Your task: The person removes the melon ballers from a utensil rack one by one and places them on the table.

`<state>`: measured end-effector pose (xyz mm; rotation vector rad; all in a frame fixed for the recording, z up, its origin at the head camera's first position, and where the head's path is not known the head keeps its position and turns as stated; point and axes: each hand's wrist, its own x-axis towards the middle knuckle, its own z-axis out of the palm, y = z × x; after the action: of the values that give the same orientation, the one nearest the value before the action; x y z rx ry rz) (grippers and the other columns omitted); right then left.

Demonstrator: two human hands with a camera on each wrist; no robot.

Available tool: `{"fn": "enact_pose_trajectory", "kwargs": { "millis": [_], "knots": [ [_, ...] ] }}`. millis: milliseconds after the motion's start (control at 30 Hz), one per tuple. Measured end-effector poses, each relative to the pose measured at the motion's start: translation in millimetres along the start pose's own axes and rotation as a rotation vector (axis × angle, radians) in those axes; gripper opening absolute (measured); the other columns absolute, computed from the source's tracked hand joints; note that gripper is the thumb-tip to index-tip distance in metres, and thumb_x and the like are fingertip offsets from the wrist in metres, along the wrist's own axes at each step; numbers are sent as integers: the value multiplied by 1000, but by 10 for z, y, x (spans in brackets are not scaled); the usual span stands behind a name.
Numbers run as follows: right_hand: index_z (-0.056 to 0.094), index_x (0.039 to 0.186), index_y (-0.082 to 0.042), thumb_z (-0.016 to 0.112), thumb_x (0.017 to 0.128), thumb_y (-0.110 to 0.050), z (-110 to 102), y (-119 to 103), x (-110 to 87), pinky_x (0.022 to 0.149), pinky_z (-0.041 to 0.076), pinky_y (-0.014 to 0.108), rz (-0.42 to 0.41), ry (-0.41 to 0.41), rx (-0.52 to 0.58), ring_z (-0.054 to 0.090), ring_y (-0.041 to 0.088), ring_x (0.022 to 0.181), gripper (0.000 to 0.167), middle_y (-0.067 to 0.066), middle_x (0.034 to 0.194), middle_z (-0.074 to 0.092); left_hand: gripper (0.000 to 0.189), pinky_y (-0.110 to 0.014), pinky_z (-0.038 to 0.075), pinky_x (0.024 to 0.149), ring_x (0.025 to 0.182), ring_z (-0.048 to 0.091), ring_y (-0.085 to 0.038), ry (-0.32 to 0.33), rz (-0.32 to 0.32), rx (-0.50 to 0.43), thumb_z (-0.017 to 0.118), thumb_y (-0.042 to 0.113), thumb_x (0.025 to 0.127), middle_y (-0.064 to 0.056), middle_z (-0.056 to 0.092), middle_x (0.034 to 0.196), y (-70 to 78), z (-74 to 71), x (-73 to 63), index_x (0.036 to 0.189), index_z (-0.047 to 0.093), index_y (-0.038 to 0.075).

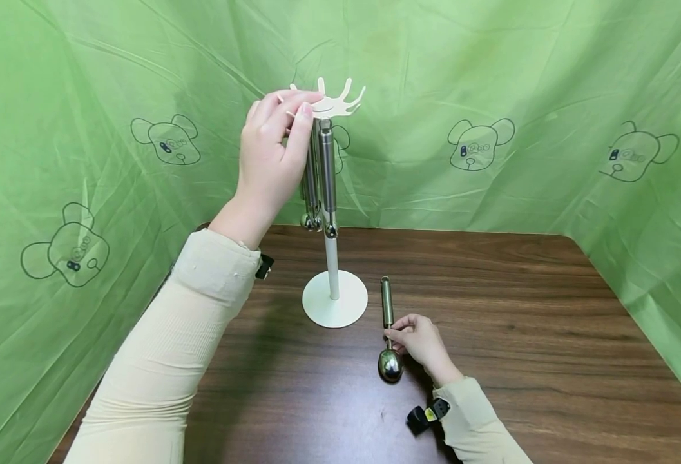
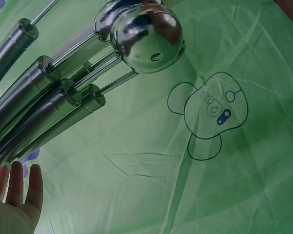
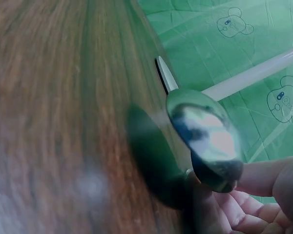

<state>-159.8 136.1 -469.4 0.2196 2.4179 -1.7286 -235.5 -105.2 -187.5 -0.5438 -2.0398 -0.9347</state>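
Note:
A white stand (image 1: 328,106) with curved hooks at its top holds several melon ballers (image 1: 328,171) with steel handles, hung bowls-down. My left hand (image 1: 273,145) pinches the hooked top at its left side between thumb and fingers; in the left wrist view, fingertips (image 2: 35,183) show beside the hanging handles. On the table, right of the stand's base, lies a steel scoop (image 1: 390,365) with its rounded bowl toward me and handle pointing away. My right hand (image 1: 423,341) pinches its thin neck. In the right wrist view the shiny bowl (image 3: 205,131) partly covers the fingers.
The round white base (image 1: 334,316) stands on a dark wood table (image 1: 520,335). Green cloth (image 1: 398,58) printed with bear heads encloses the back and both sides. Small black wrist devices (image 1: 427,415) sit at both cuffs.

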Motion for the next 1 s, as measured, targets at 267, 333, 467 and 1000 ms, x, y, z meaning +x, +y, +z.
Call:
{"fn": "enact_pose_trajectory", "kwargs": {
  "millis": [267, 333, 467, 1000],
  "knots": [
    [67, 80, 0, 77, 83, -9, 7, 0, -14, 49, 52, 25, -9, 22, -128, 61, 9, 50, 13, 4, 62, 69, 34, -27, 40, 99, 118, 54, -23, 11, 5, -15, 46, 25, 101, -7, 66, 123, 3, 2, -10, 118, 73, 14],
    [67, 79, 0, 77, 83, -9, 5, 11, -15, 48, 52, 26, -11, 17, -131, 61, 9, 50, 14, 3, 61, 68, 34, -27, 40, 100, 119, 54, -23, 12, 5, -12, 46, 25, 101, -7, 66, 123, 1, 2, -15, 118, 73, 14],
    [67, 79, 0, 76, 83, -8, 6, 37, -13, 48, 53, 26, -12, 7, -117, 61, 10, 49, 13, 3, 60, 67, 34, -28, 40, 99, 119, 54, -24, 20, 15, -11, 46, 24, 101, -8, 66, 123, -2, 7, -20, 118, 73, 13],
    [70, 82, 4, 80, 77, -2, -88, 50, 25, 52, 54, 25, -44, -7, -126, 61, 10, 52, 13, 6, 66, 70, 33, -26, 39, 101, 121, 54, -23, 16, 11, -14, 46, 25, 102, -8, 66, 124, 7, 11, -22, 119, 73, 13]
  ]
}}
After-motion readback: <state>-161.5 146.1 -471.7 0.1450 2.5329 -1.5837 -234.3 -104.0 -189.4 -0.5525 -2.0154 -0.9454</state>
